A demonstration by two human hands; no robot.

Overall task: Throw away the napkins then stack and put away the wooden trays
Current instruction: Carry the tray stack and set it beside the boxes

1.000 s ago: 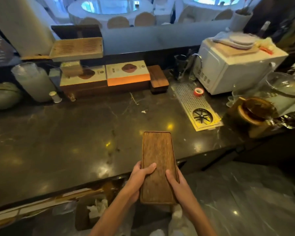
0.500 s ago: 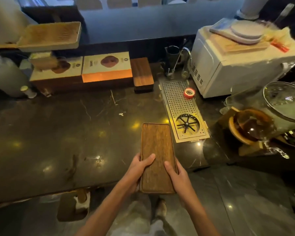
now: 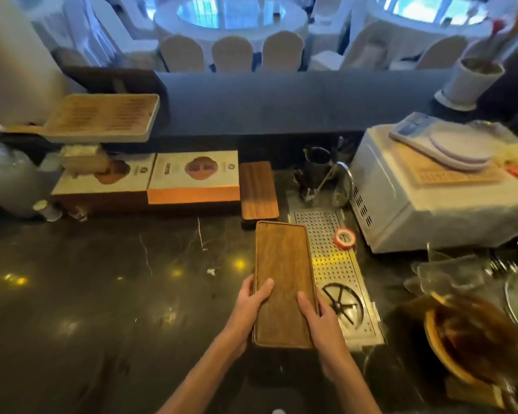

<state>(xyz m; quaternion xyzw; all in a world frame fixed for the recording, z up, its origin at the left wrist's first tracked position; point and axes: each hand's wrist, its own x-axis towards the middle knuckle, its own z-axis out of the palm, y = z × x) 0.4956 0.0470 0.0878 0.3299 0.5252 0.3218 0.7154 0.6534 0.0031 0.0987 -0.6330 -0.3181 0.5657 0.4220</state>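
A long brown wooden tray [image 3: 283,273] is held lengthwise over the dark marble counter [image 3: 102,294]. My left hand [image 3: 251,303] grips its left edge near the close end, thumb on top. My right hand [image 3: 317,318] grips the right edge the same way. Just beyond the tray's far end lies a reddish wooden tray stack [image 3: 258,191] at the back of the counter, beside flat boxes. No napkins are visible.
A perforated metal drip tray [image 3: 338,264] with a red tape roll [image 3: 345,238] lies right of the held tray. A white microwave [image 3: 425,201] stands at the right, glassware [image 3: 461,279] in front. Two flat boxes [image 3: 192,177] and a slatted bamboo tray [image 3: 102,116] sit at the back left.
Both hands have carried the tray forward over the counter, toward the reddish tray stack at the back. The bin with paper below the counter edge has left the view.
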